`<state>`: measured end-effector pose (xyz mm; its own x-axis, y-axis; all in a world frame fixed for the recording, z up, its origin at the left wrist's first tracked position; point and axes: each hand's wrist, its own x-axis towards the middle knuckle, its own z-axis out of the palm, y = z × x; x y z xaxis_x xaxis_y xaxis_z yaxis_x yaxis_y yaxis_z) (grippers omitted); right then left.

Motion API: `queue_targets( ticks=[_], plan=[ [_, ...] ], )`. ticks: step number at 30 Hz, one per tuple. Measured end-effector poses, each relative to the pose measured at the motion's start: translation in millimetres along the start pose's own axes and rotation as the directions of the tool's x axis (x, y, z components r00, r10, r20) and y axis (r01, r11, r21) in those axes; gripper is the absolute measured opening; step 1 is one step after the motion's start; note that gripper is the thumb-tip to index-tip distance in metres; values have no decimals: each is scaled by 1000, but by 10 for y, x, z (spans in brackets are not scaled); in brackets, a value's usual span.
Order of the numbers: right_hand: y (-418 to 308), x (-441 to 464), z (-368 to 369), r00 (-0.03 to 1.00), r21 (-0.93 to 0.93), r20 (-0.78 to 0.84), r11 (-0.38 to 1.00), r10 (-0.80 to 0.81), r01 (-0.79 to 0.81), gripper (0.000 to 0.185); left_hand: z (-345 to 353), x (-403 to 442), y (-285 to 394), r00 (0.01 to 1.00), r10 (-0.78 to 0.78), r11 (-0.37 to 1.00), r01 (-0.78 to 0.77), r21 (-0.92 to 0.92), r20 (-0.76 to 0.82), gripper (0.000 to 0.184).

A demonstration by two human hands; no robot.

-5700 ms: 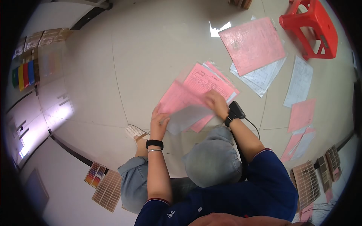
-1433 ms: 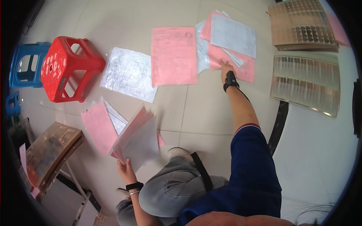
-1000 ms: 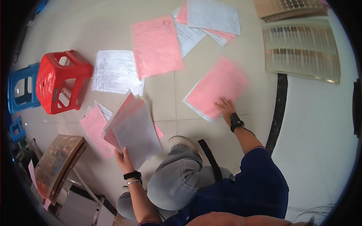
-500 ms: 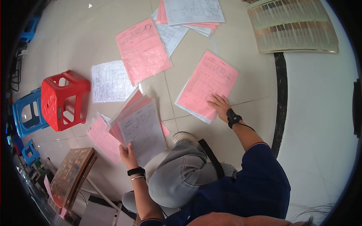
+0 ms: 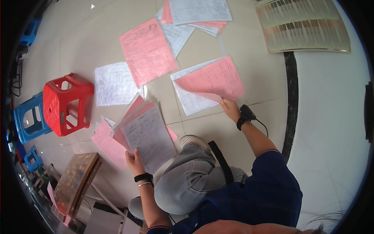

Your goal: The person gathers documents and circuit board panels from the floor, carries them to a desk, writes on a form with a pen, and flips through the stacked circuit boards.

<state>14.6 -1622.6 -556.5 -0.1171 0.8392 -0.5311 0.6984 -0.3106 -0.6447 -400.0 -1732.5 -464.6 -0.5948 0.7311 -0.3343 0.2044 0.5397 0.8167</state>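
Note:
My left hand is closed on the lower edge of a fanned stack of paper forms, a white sheet in front and pink ones behind. My right hand pinches the near edge of a pink form, which curls up off the floor. Under it lies a white form. Beneath the held stack, a pink sheet rests on the floor. Further off are another pink form, a white form and a pile of white and pink forms.
A red plastic stool and a blue stool stand at the left. A brown slatted board is at lower left. At upper right, a display panel with rows of slim items leans by the white wall.
My right hand, which lay flat on the pink form, now grips its edge and has lifted it, uncovering more of the white form below. The left hand's stack has barely shifted.

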Motion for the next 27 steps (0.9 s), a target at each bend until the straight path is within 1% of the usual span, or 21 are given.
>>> queue_targets(
  ticks=[2, 3, 4, 5, 6, 7, 9, 10, 11, 12, 13, 14, 15, 16, 18, 20, 22, 24, 25, 26, 27],
  plan=[
    [-222, -47, 34, 982, 271, -185, 958, -45, 94, 19, -60, 16, -78, 993, -117, 988, 114, 103, 23, 12],
    [-365, -68, 30, 982, 277, -183, 956, -45, 95, 19, -77, 28, -88, 993, -115, 988, 112, 108, 20, 12],
    [-502, -89, 29, 931, 208, -266, 928, -250, 309, 21, -83, 37, -108, 993, -115, 985, 111, 131, 22, 10],
    [-595, -107, 62, 833, 121, -333, 856, -443, 503, 26, -90, 43, -121, 993, -115, 982, 110, 153, 25, 9],
    [-651, -145, 138, 811, 107, -237, 816, -535, 569, 35, -83, 46, -96, 993, -113, 982, 107, 157, 29, 9],
    [-827, -242, 181, 826, 171, -110, 808, -553, 564, 35, -52, 44, -59, 994, -103, 988, 97, 118, 43, 8],
    [-1091, -358, 312, 691, 192, -19, 675, -723, 712, 28, -29, 61, -60, 994, -90, 993, 86, 75, 62, 9],
    [-1171, -405, 415, 691, 188, -22, 676, -722, 713, 28, -48, 80, -106, 988, -112, 994, 112, 8, 103, 10],
    [-1237, -448, 525, 653, 96, 51, 654, -756, 750, 18, -72, 93, -155, 981, -131, 989, 140, -57, 143, 12],
    [-1286, -453, 619, 614, 8, 129, 620, -779, 785, 9, -86, 97, -171, 981, -128, 989, 138, -57, 142, 12],
    [-1299, -421, 713, 612, 8, 128, 618, -780, 786, 9, -102, 98, -185, 963, -214, 944, 247, -220, 163, 15],
    [-1284, -374, 829, 645, 70, 96, 652, -758, 755, 10, -128, 98, -211, 936, -293, 859, 347, -376, 195, 18],
    [-1254, -329, 933, 680, 133, 67, 682, -730, 719, 13, -207, 122, -331, 923, -295, 838, 374, -398, 247, 24],
    [-1224, -288, 1044, 679, 132, 68, 681, -731, 720, 13, -191, 107, -310, 923, -295, 837, 373, -399, 246, 24],
    [-1163, -230, 1260, 653, 314, 118, 652, -748, 690, 16, -171, 68, -278, 897, -373, 763, 442, -471, 239, 23],
    [-1091, -196, 1437, 632, 288, 150, 645, -760, 708, 15, -241, 70, -461, 902, -371, 771, 432, -469, 220, 22],
    [-1088, -192, 1524, 609, 263, 181, 635, -772, 726, 13, -245, 70, -480, 908, -368, 778, 420, -468, 201, 22],
    [-1106, -212, 1569, 615, 178, 214, 650, -759, 739, 10, -202, 55, -464, 885, -461, 744, 429, -512, 71, 24],
    [-1122, -223, 1576, 615, 177, 214, 650, -759, 739, 10, -174, 42, -436, 885, -461, 744, 429, -512, 71, 24],
    [-1137, -234, 1583, 630, 154, 245, 671, -737, 725, 10, -146, 26, -410, 923, -385, 858, 358, -368, -1, 26],
    [-1149, -242, 1594, 643, 130, 275, 691, -714, 711, 11, -123, 8, -396, 954, -294, 939, 277, -206, -59, 28]
  ],
)
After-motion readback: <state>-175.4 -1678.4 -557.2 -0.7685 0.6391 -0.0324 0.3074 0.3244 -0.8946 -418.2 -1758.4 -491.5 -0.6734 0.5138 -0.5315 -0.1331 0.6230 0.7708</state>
